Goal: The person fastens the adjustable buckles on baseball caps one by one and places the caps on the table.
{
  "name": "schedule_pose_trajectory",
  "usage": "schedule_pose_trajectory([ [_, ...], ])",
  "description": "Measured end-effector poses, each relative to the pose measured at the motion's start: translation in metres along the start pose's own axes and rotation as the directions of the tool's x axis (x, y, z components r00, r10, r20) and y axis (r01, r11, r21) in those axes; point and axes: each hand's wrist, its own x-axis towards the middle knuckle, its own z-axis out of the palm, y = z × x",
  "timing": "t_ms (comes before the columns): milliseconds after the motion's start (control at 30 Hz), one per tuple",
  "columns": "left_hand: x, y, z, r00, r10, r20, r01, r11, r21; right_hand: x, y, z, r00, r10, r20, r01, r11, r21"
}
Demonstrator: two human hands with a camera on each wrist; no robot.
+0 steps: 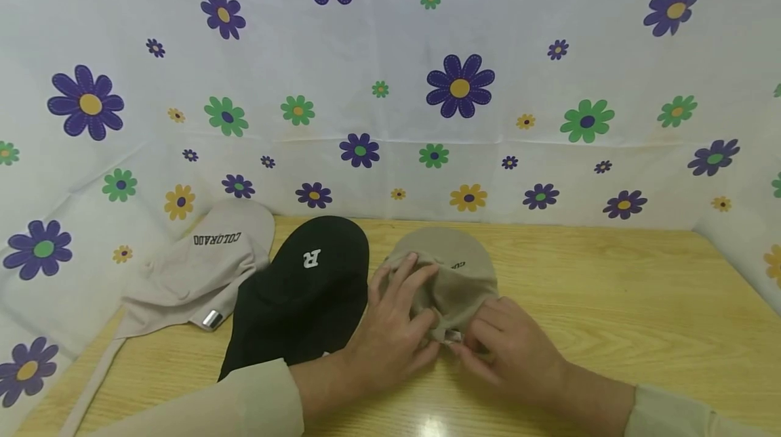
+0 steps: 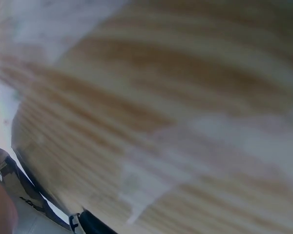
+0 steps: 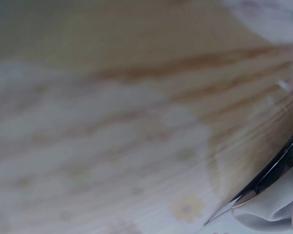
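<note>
A khaki baseball cap (image 1: 451, 247) lies on the wooden table, brim pointing away, its dark lettering partly folded out of sight. My left hand (image 1: 390, 328) lies over the cap's left side, several fingers spread on the crown, thumb and forefinger pinching the back strap. From the right, my right hand (image 1: 515, 349) pinches the strap's other side beside a small metal buckle (image 1: 453, 336). Fingers hide part of the strap. In the right wrist view, a fold of light cloth (image 3: 268, 212) and a bit of finger show at the lower right corner.
Left of the khaki cap lies a black cap (image 1: 287, 301) with a white R, close to my left forearm. Beyond it is a pale Colorado cap (image 1: 207, 254) with a metal buckle, its long strap trailing frontward. A flower-print cloth (image 1: 390, 51) hangs behind the table (image 1: 641, 295).
</note>
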Motion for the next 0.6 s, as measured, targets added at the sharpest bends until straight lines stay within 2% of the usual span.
schedule_pose_trajectory([
  [233,0.0006,0.0004,-0.0010,0.999,0.016,0.031,-0.016,1.000,-0.015,-0.0004,-0.0011,0.0002,0.998,0.061,0.029,-0.060,0.998,-0.037],
  [367,0.0010,0.0006,-0.0017,0.999,0.009,0.049,-0.008,1.000,-0.009,-0.0018,-0.0029,0.0003,0.988,0.128,0.083,-0.122,0.990,-0.071],
  [467,0.0008,0.0011,-0.0009,0.999,0.004,0.043,-0.003,1.000,-0.010,-0.0032,-0.0036,0.0004,0.978,0.160,0.131,-0.148,0.985,-0.091],
  [600,0.0010,0.0013,0.0011,1.000,0.014,0.017,-0.014,1.000,-0.003,-0.0039,-0.0038,0.0012,0.970,0.163,0.178,-0.151,0.985,-0.079],
])
